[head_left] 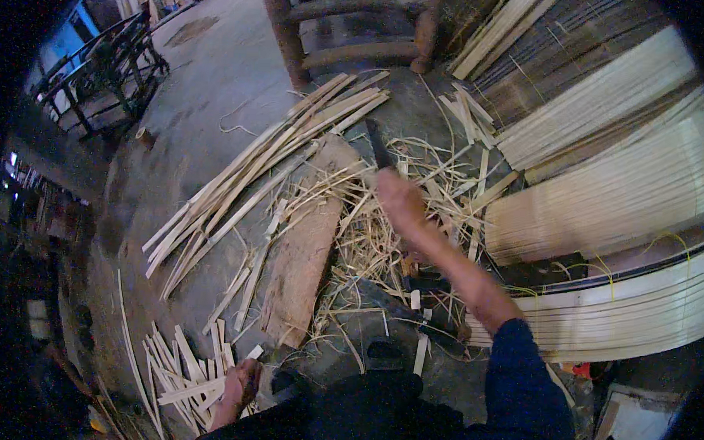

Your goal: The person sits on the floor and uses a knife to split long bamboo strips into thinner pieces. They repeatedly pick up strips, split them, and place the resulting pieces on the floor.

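My right hand (400,197) is closed round the handle of a knife with a dark blade (378,143), held out over a heap of thin bamboo shavings (371,236). Low on the left, my left hand (242,381) is closed on a pale bamboo strip (195,391); a short pale end shows above the fingers. Beside that hand lies a loose pile of short split strips (165,357). Between the two hands a flat wooden board (300,257) rests on the floor, with some shavings across its upper part.
A bundle of long strips (265,166) lies left of the board. On the right stand rolled slatted mats (585,205) with yellow ties. A wooden chair frame (362,53) is ahead, and a dark rack (97,75) is far left. A dark tool (388,299) lies near my feet.
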A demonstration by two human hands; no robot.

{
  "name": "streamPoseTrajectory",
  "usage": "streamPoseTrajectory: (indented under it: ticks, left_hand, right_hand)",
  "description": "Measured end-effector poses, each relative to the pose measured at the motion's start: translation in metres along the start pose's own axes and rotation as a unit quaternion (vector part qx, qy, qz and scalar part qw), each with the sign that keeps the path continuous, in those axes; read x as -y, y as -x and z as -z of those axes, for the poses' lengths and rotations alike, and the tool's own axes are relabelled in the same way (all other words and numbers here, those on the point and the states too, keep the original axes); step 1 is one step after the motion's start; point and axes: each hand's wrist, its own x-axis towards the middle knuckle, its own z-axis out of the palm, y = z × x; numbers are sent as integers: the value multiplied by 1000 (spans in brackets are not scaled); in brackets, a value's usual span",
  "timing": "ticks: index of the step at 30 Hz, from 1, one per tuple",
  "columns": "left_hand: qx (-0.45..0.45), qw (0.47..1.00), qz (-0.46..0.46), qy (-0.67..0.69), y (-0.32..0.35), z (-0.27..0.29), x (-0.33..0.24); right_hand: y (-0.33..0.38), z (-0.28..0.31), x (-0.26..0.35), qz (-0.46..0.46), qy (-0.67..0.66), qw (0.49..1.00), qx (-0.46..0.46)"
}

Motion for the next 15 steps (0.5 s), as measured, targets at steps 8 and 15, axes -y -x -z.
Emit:
streamPoseTrajectory:
  ticks: [8,15]
  left_hand:
    - [61,978,-89,-180,4,-22,-81]
    - [23,943,-267,-196,-31,3,-98]
  right_hand:
    - [-47,164,-170,-199,342,909,-130]
    - [69,79,-89,-158,154,974,-45]
